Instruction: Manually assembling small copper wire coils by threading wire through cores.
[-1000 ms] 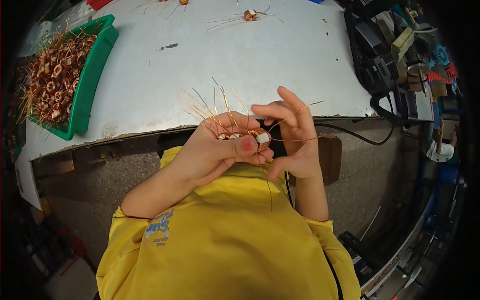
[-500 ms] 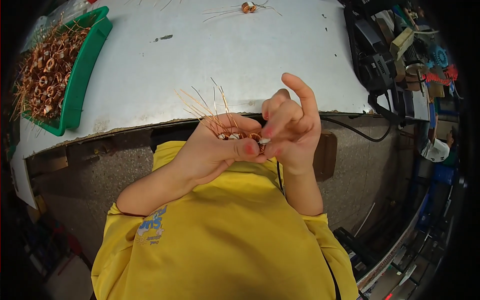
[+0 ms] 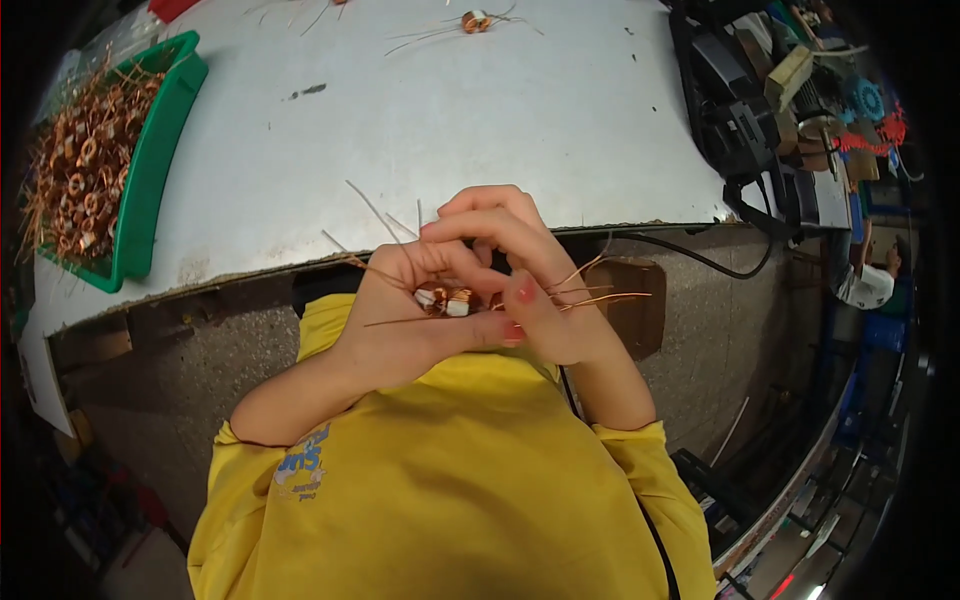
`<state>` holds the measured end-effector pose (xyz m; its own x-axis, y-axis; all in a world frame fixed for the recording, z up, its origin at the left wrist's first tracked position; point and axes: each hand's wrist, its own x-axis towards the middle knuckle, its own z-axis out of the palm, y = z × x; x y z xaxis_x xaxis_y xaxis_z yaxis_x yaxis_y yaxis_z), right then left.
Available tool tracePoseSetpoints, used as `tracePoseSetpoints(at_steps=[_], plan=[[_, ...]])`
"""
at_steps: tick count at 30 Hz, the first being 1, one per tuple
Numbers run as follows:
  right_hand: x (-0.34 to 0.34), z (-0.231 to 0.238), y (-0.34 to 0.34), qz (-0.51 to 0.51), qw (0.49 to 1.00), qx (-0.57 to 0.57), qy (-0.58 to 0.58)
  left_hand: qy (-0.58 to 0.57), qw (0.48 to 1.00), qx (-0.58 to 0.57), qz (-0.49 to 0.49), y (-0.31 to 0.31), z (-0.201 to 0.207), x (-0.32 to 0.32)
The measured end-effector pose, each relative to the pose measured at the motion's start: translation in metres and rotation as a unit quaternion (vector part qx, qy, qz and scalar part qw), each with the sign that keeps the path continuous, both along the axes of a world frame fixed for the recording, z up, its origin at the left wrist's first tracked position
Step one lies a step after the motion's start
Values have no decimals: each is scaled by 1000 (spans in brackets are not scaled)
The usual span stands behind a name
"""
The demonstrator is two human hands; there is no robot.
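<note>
A: Where is the coil now?

B: The small copper-wound coil (image 3: pixel 447 299) sits between the two hands, just in front of the yellow shirt (image 3: pixel 440 480) and below the near edge of the grey worktable (image 3: pixel 420 130). The left hand (image 3: pixel 400 320) is closed around it from beneath, thumb lying across toward the right.

A: And the right hand?

B: The right hand (image 3: pixel 545 290) is curled over the top, its fingers bent down against the left hand's fingers. It pinches the copper lead wires (image 3: pixel 600 295), which now fan out to the right of the coil.

A: What has changed over the last second?

B: A second ago the right fingers were spread and lifted, and most of the wire ends stood up toward the table. Half a second ago they had begun to fold in. Now both hands are pressed together, and a bundle of leads points sideways instead of upward. A few thin strands (image 3: pixel 375 215) still stick up on the left.

A: So what does that suggest?

B: Most likely the leads are being bent or sorted to one side of the coil, with part of the bundle not yet handled.

A: Anything else nearby?

B: A green tray (image 3: pixel 150 180) heaped with similar coils stands well apart at the far left, and a lone coil (image 3: pixel 476 20) lies at the table's far edge.
</note>
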<state>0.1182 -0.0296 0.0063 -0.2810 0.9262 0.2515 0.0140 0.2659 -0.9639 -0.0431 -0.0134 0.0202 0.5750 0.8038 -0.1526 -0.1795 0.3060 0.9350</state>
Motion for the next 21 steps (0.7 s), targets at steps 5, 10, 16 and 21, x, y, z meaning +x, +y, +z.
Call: tracePoseSetpoints(at_steps=[5, 10, 16, 21], plan=[[17, 44, 0, 26, 971, 77, -226, 32, 998, 44, -23, -6, 16, 0], [28, 67, -13, 95, 989, 17, -113, -83, 989, -96, -76, -18, 39, 5], [36, 92, -17, 68, 995, 13, -76, -172, 970, -139, -102, -21, 35, -1], [101, 80, -36, -263, 921, 189, -217, -272, 935, -205, -99, -7, 0, -41]])
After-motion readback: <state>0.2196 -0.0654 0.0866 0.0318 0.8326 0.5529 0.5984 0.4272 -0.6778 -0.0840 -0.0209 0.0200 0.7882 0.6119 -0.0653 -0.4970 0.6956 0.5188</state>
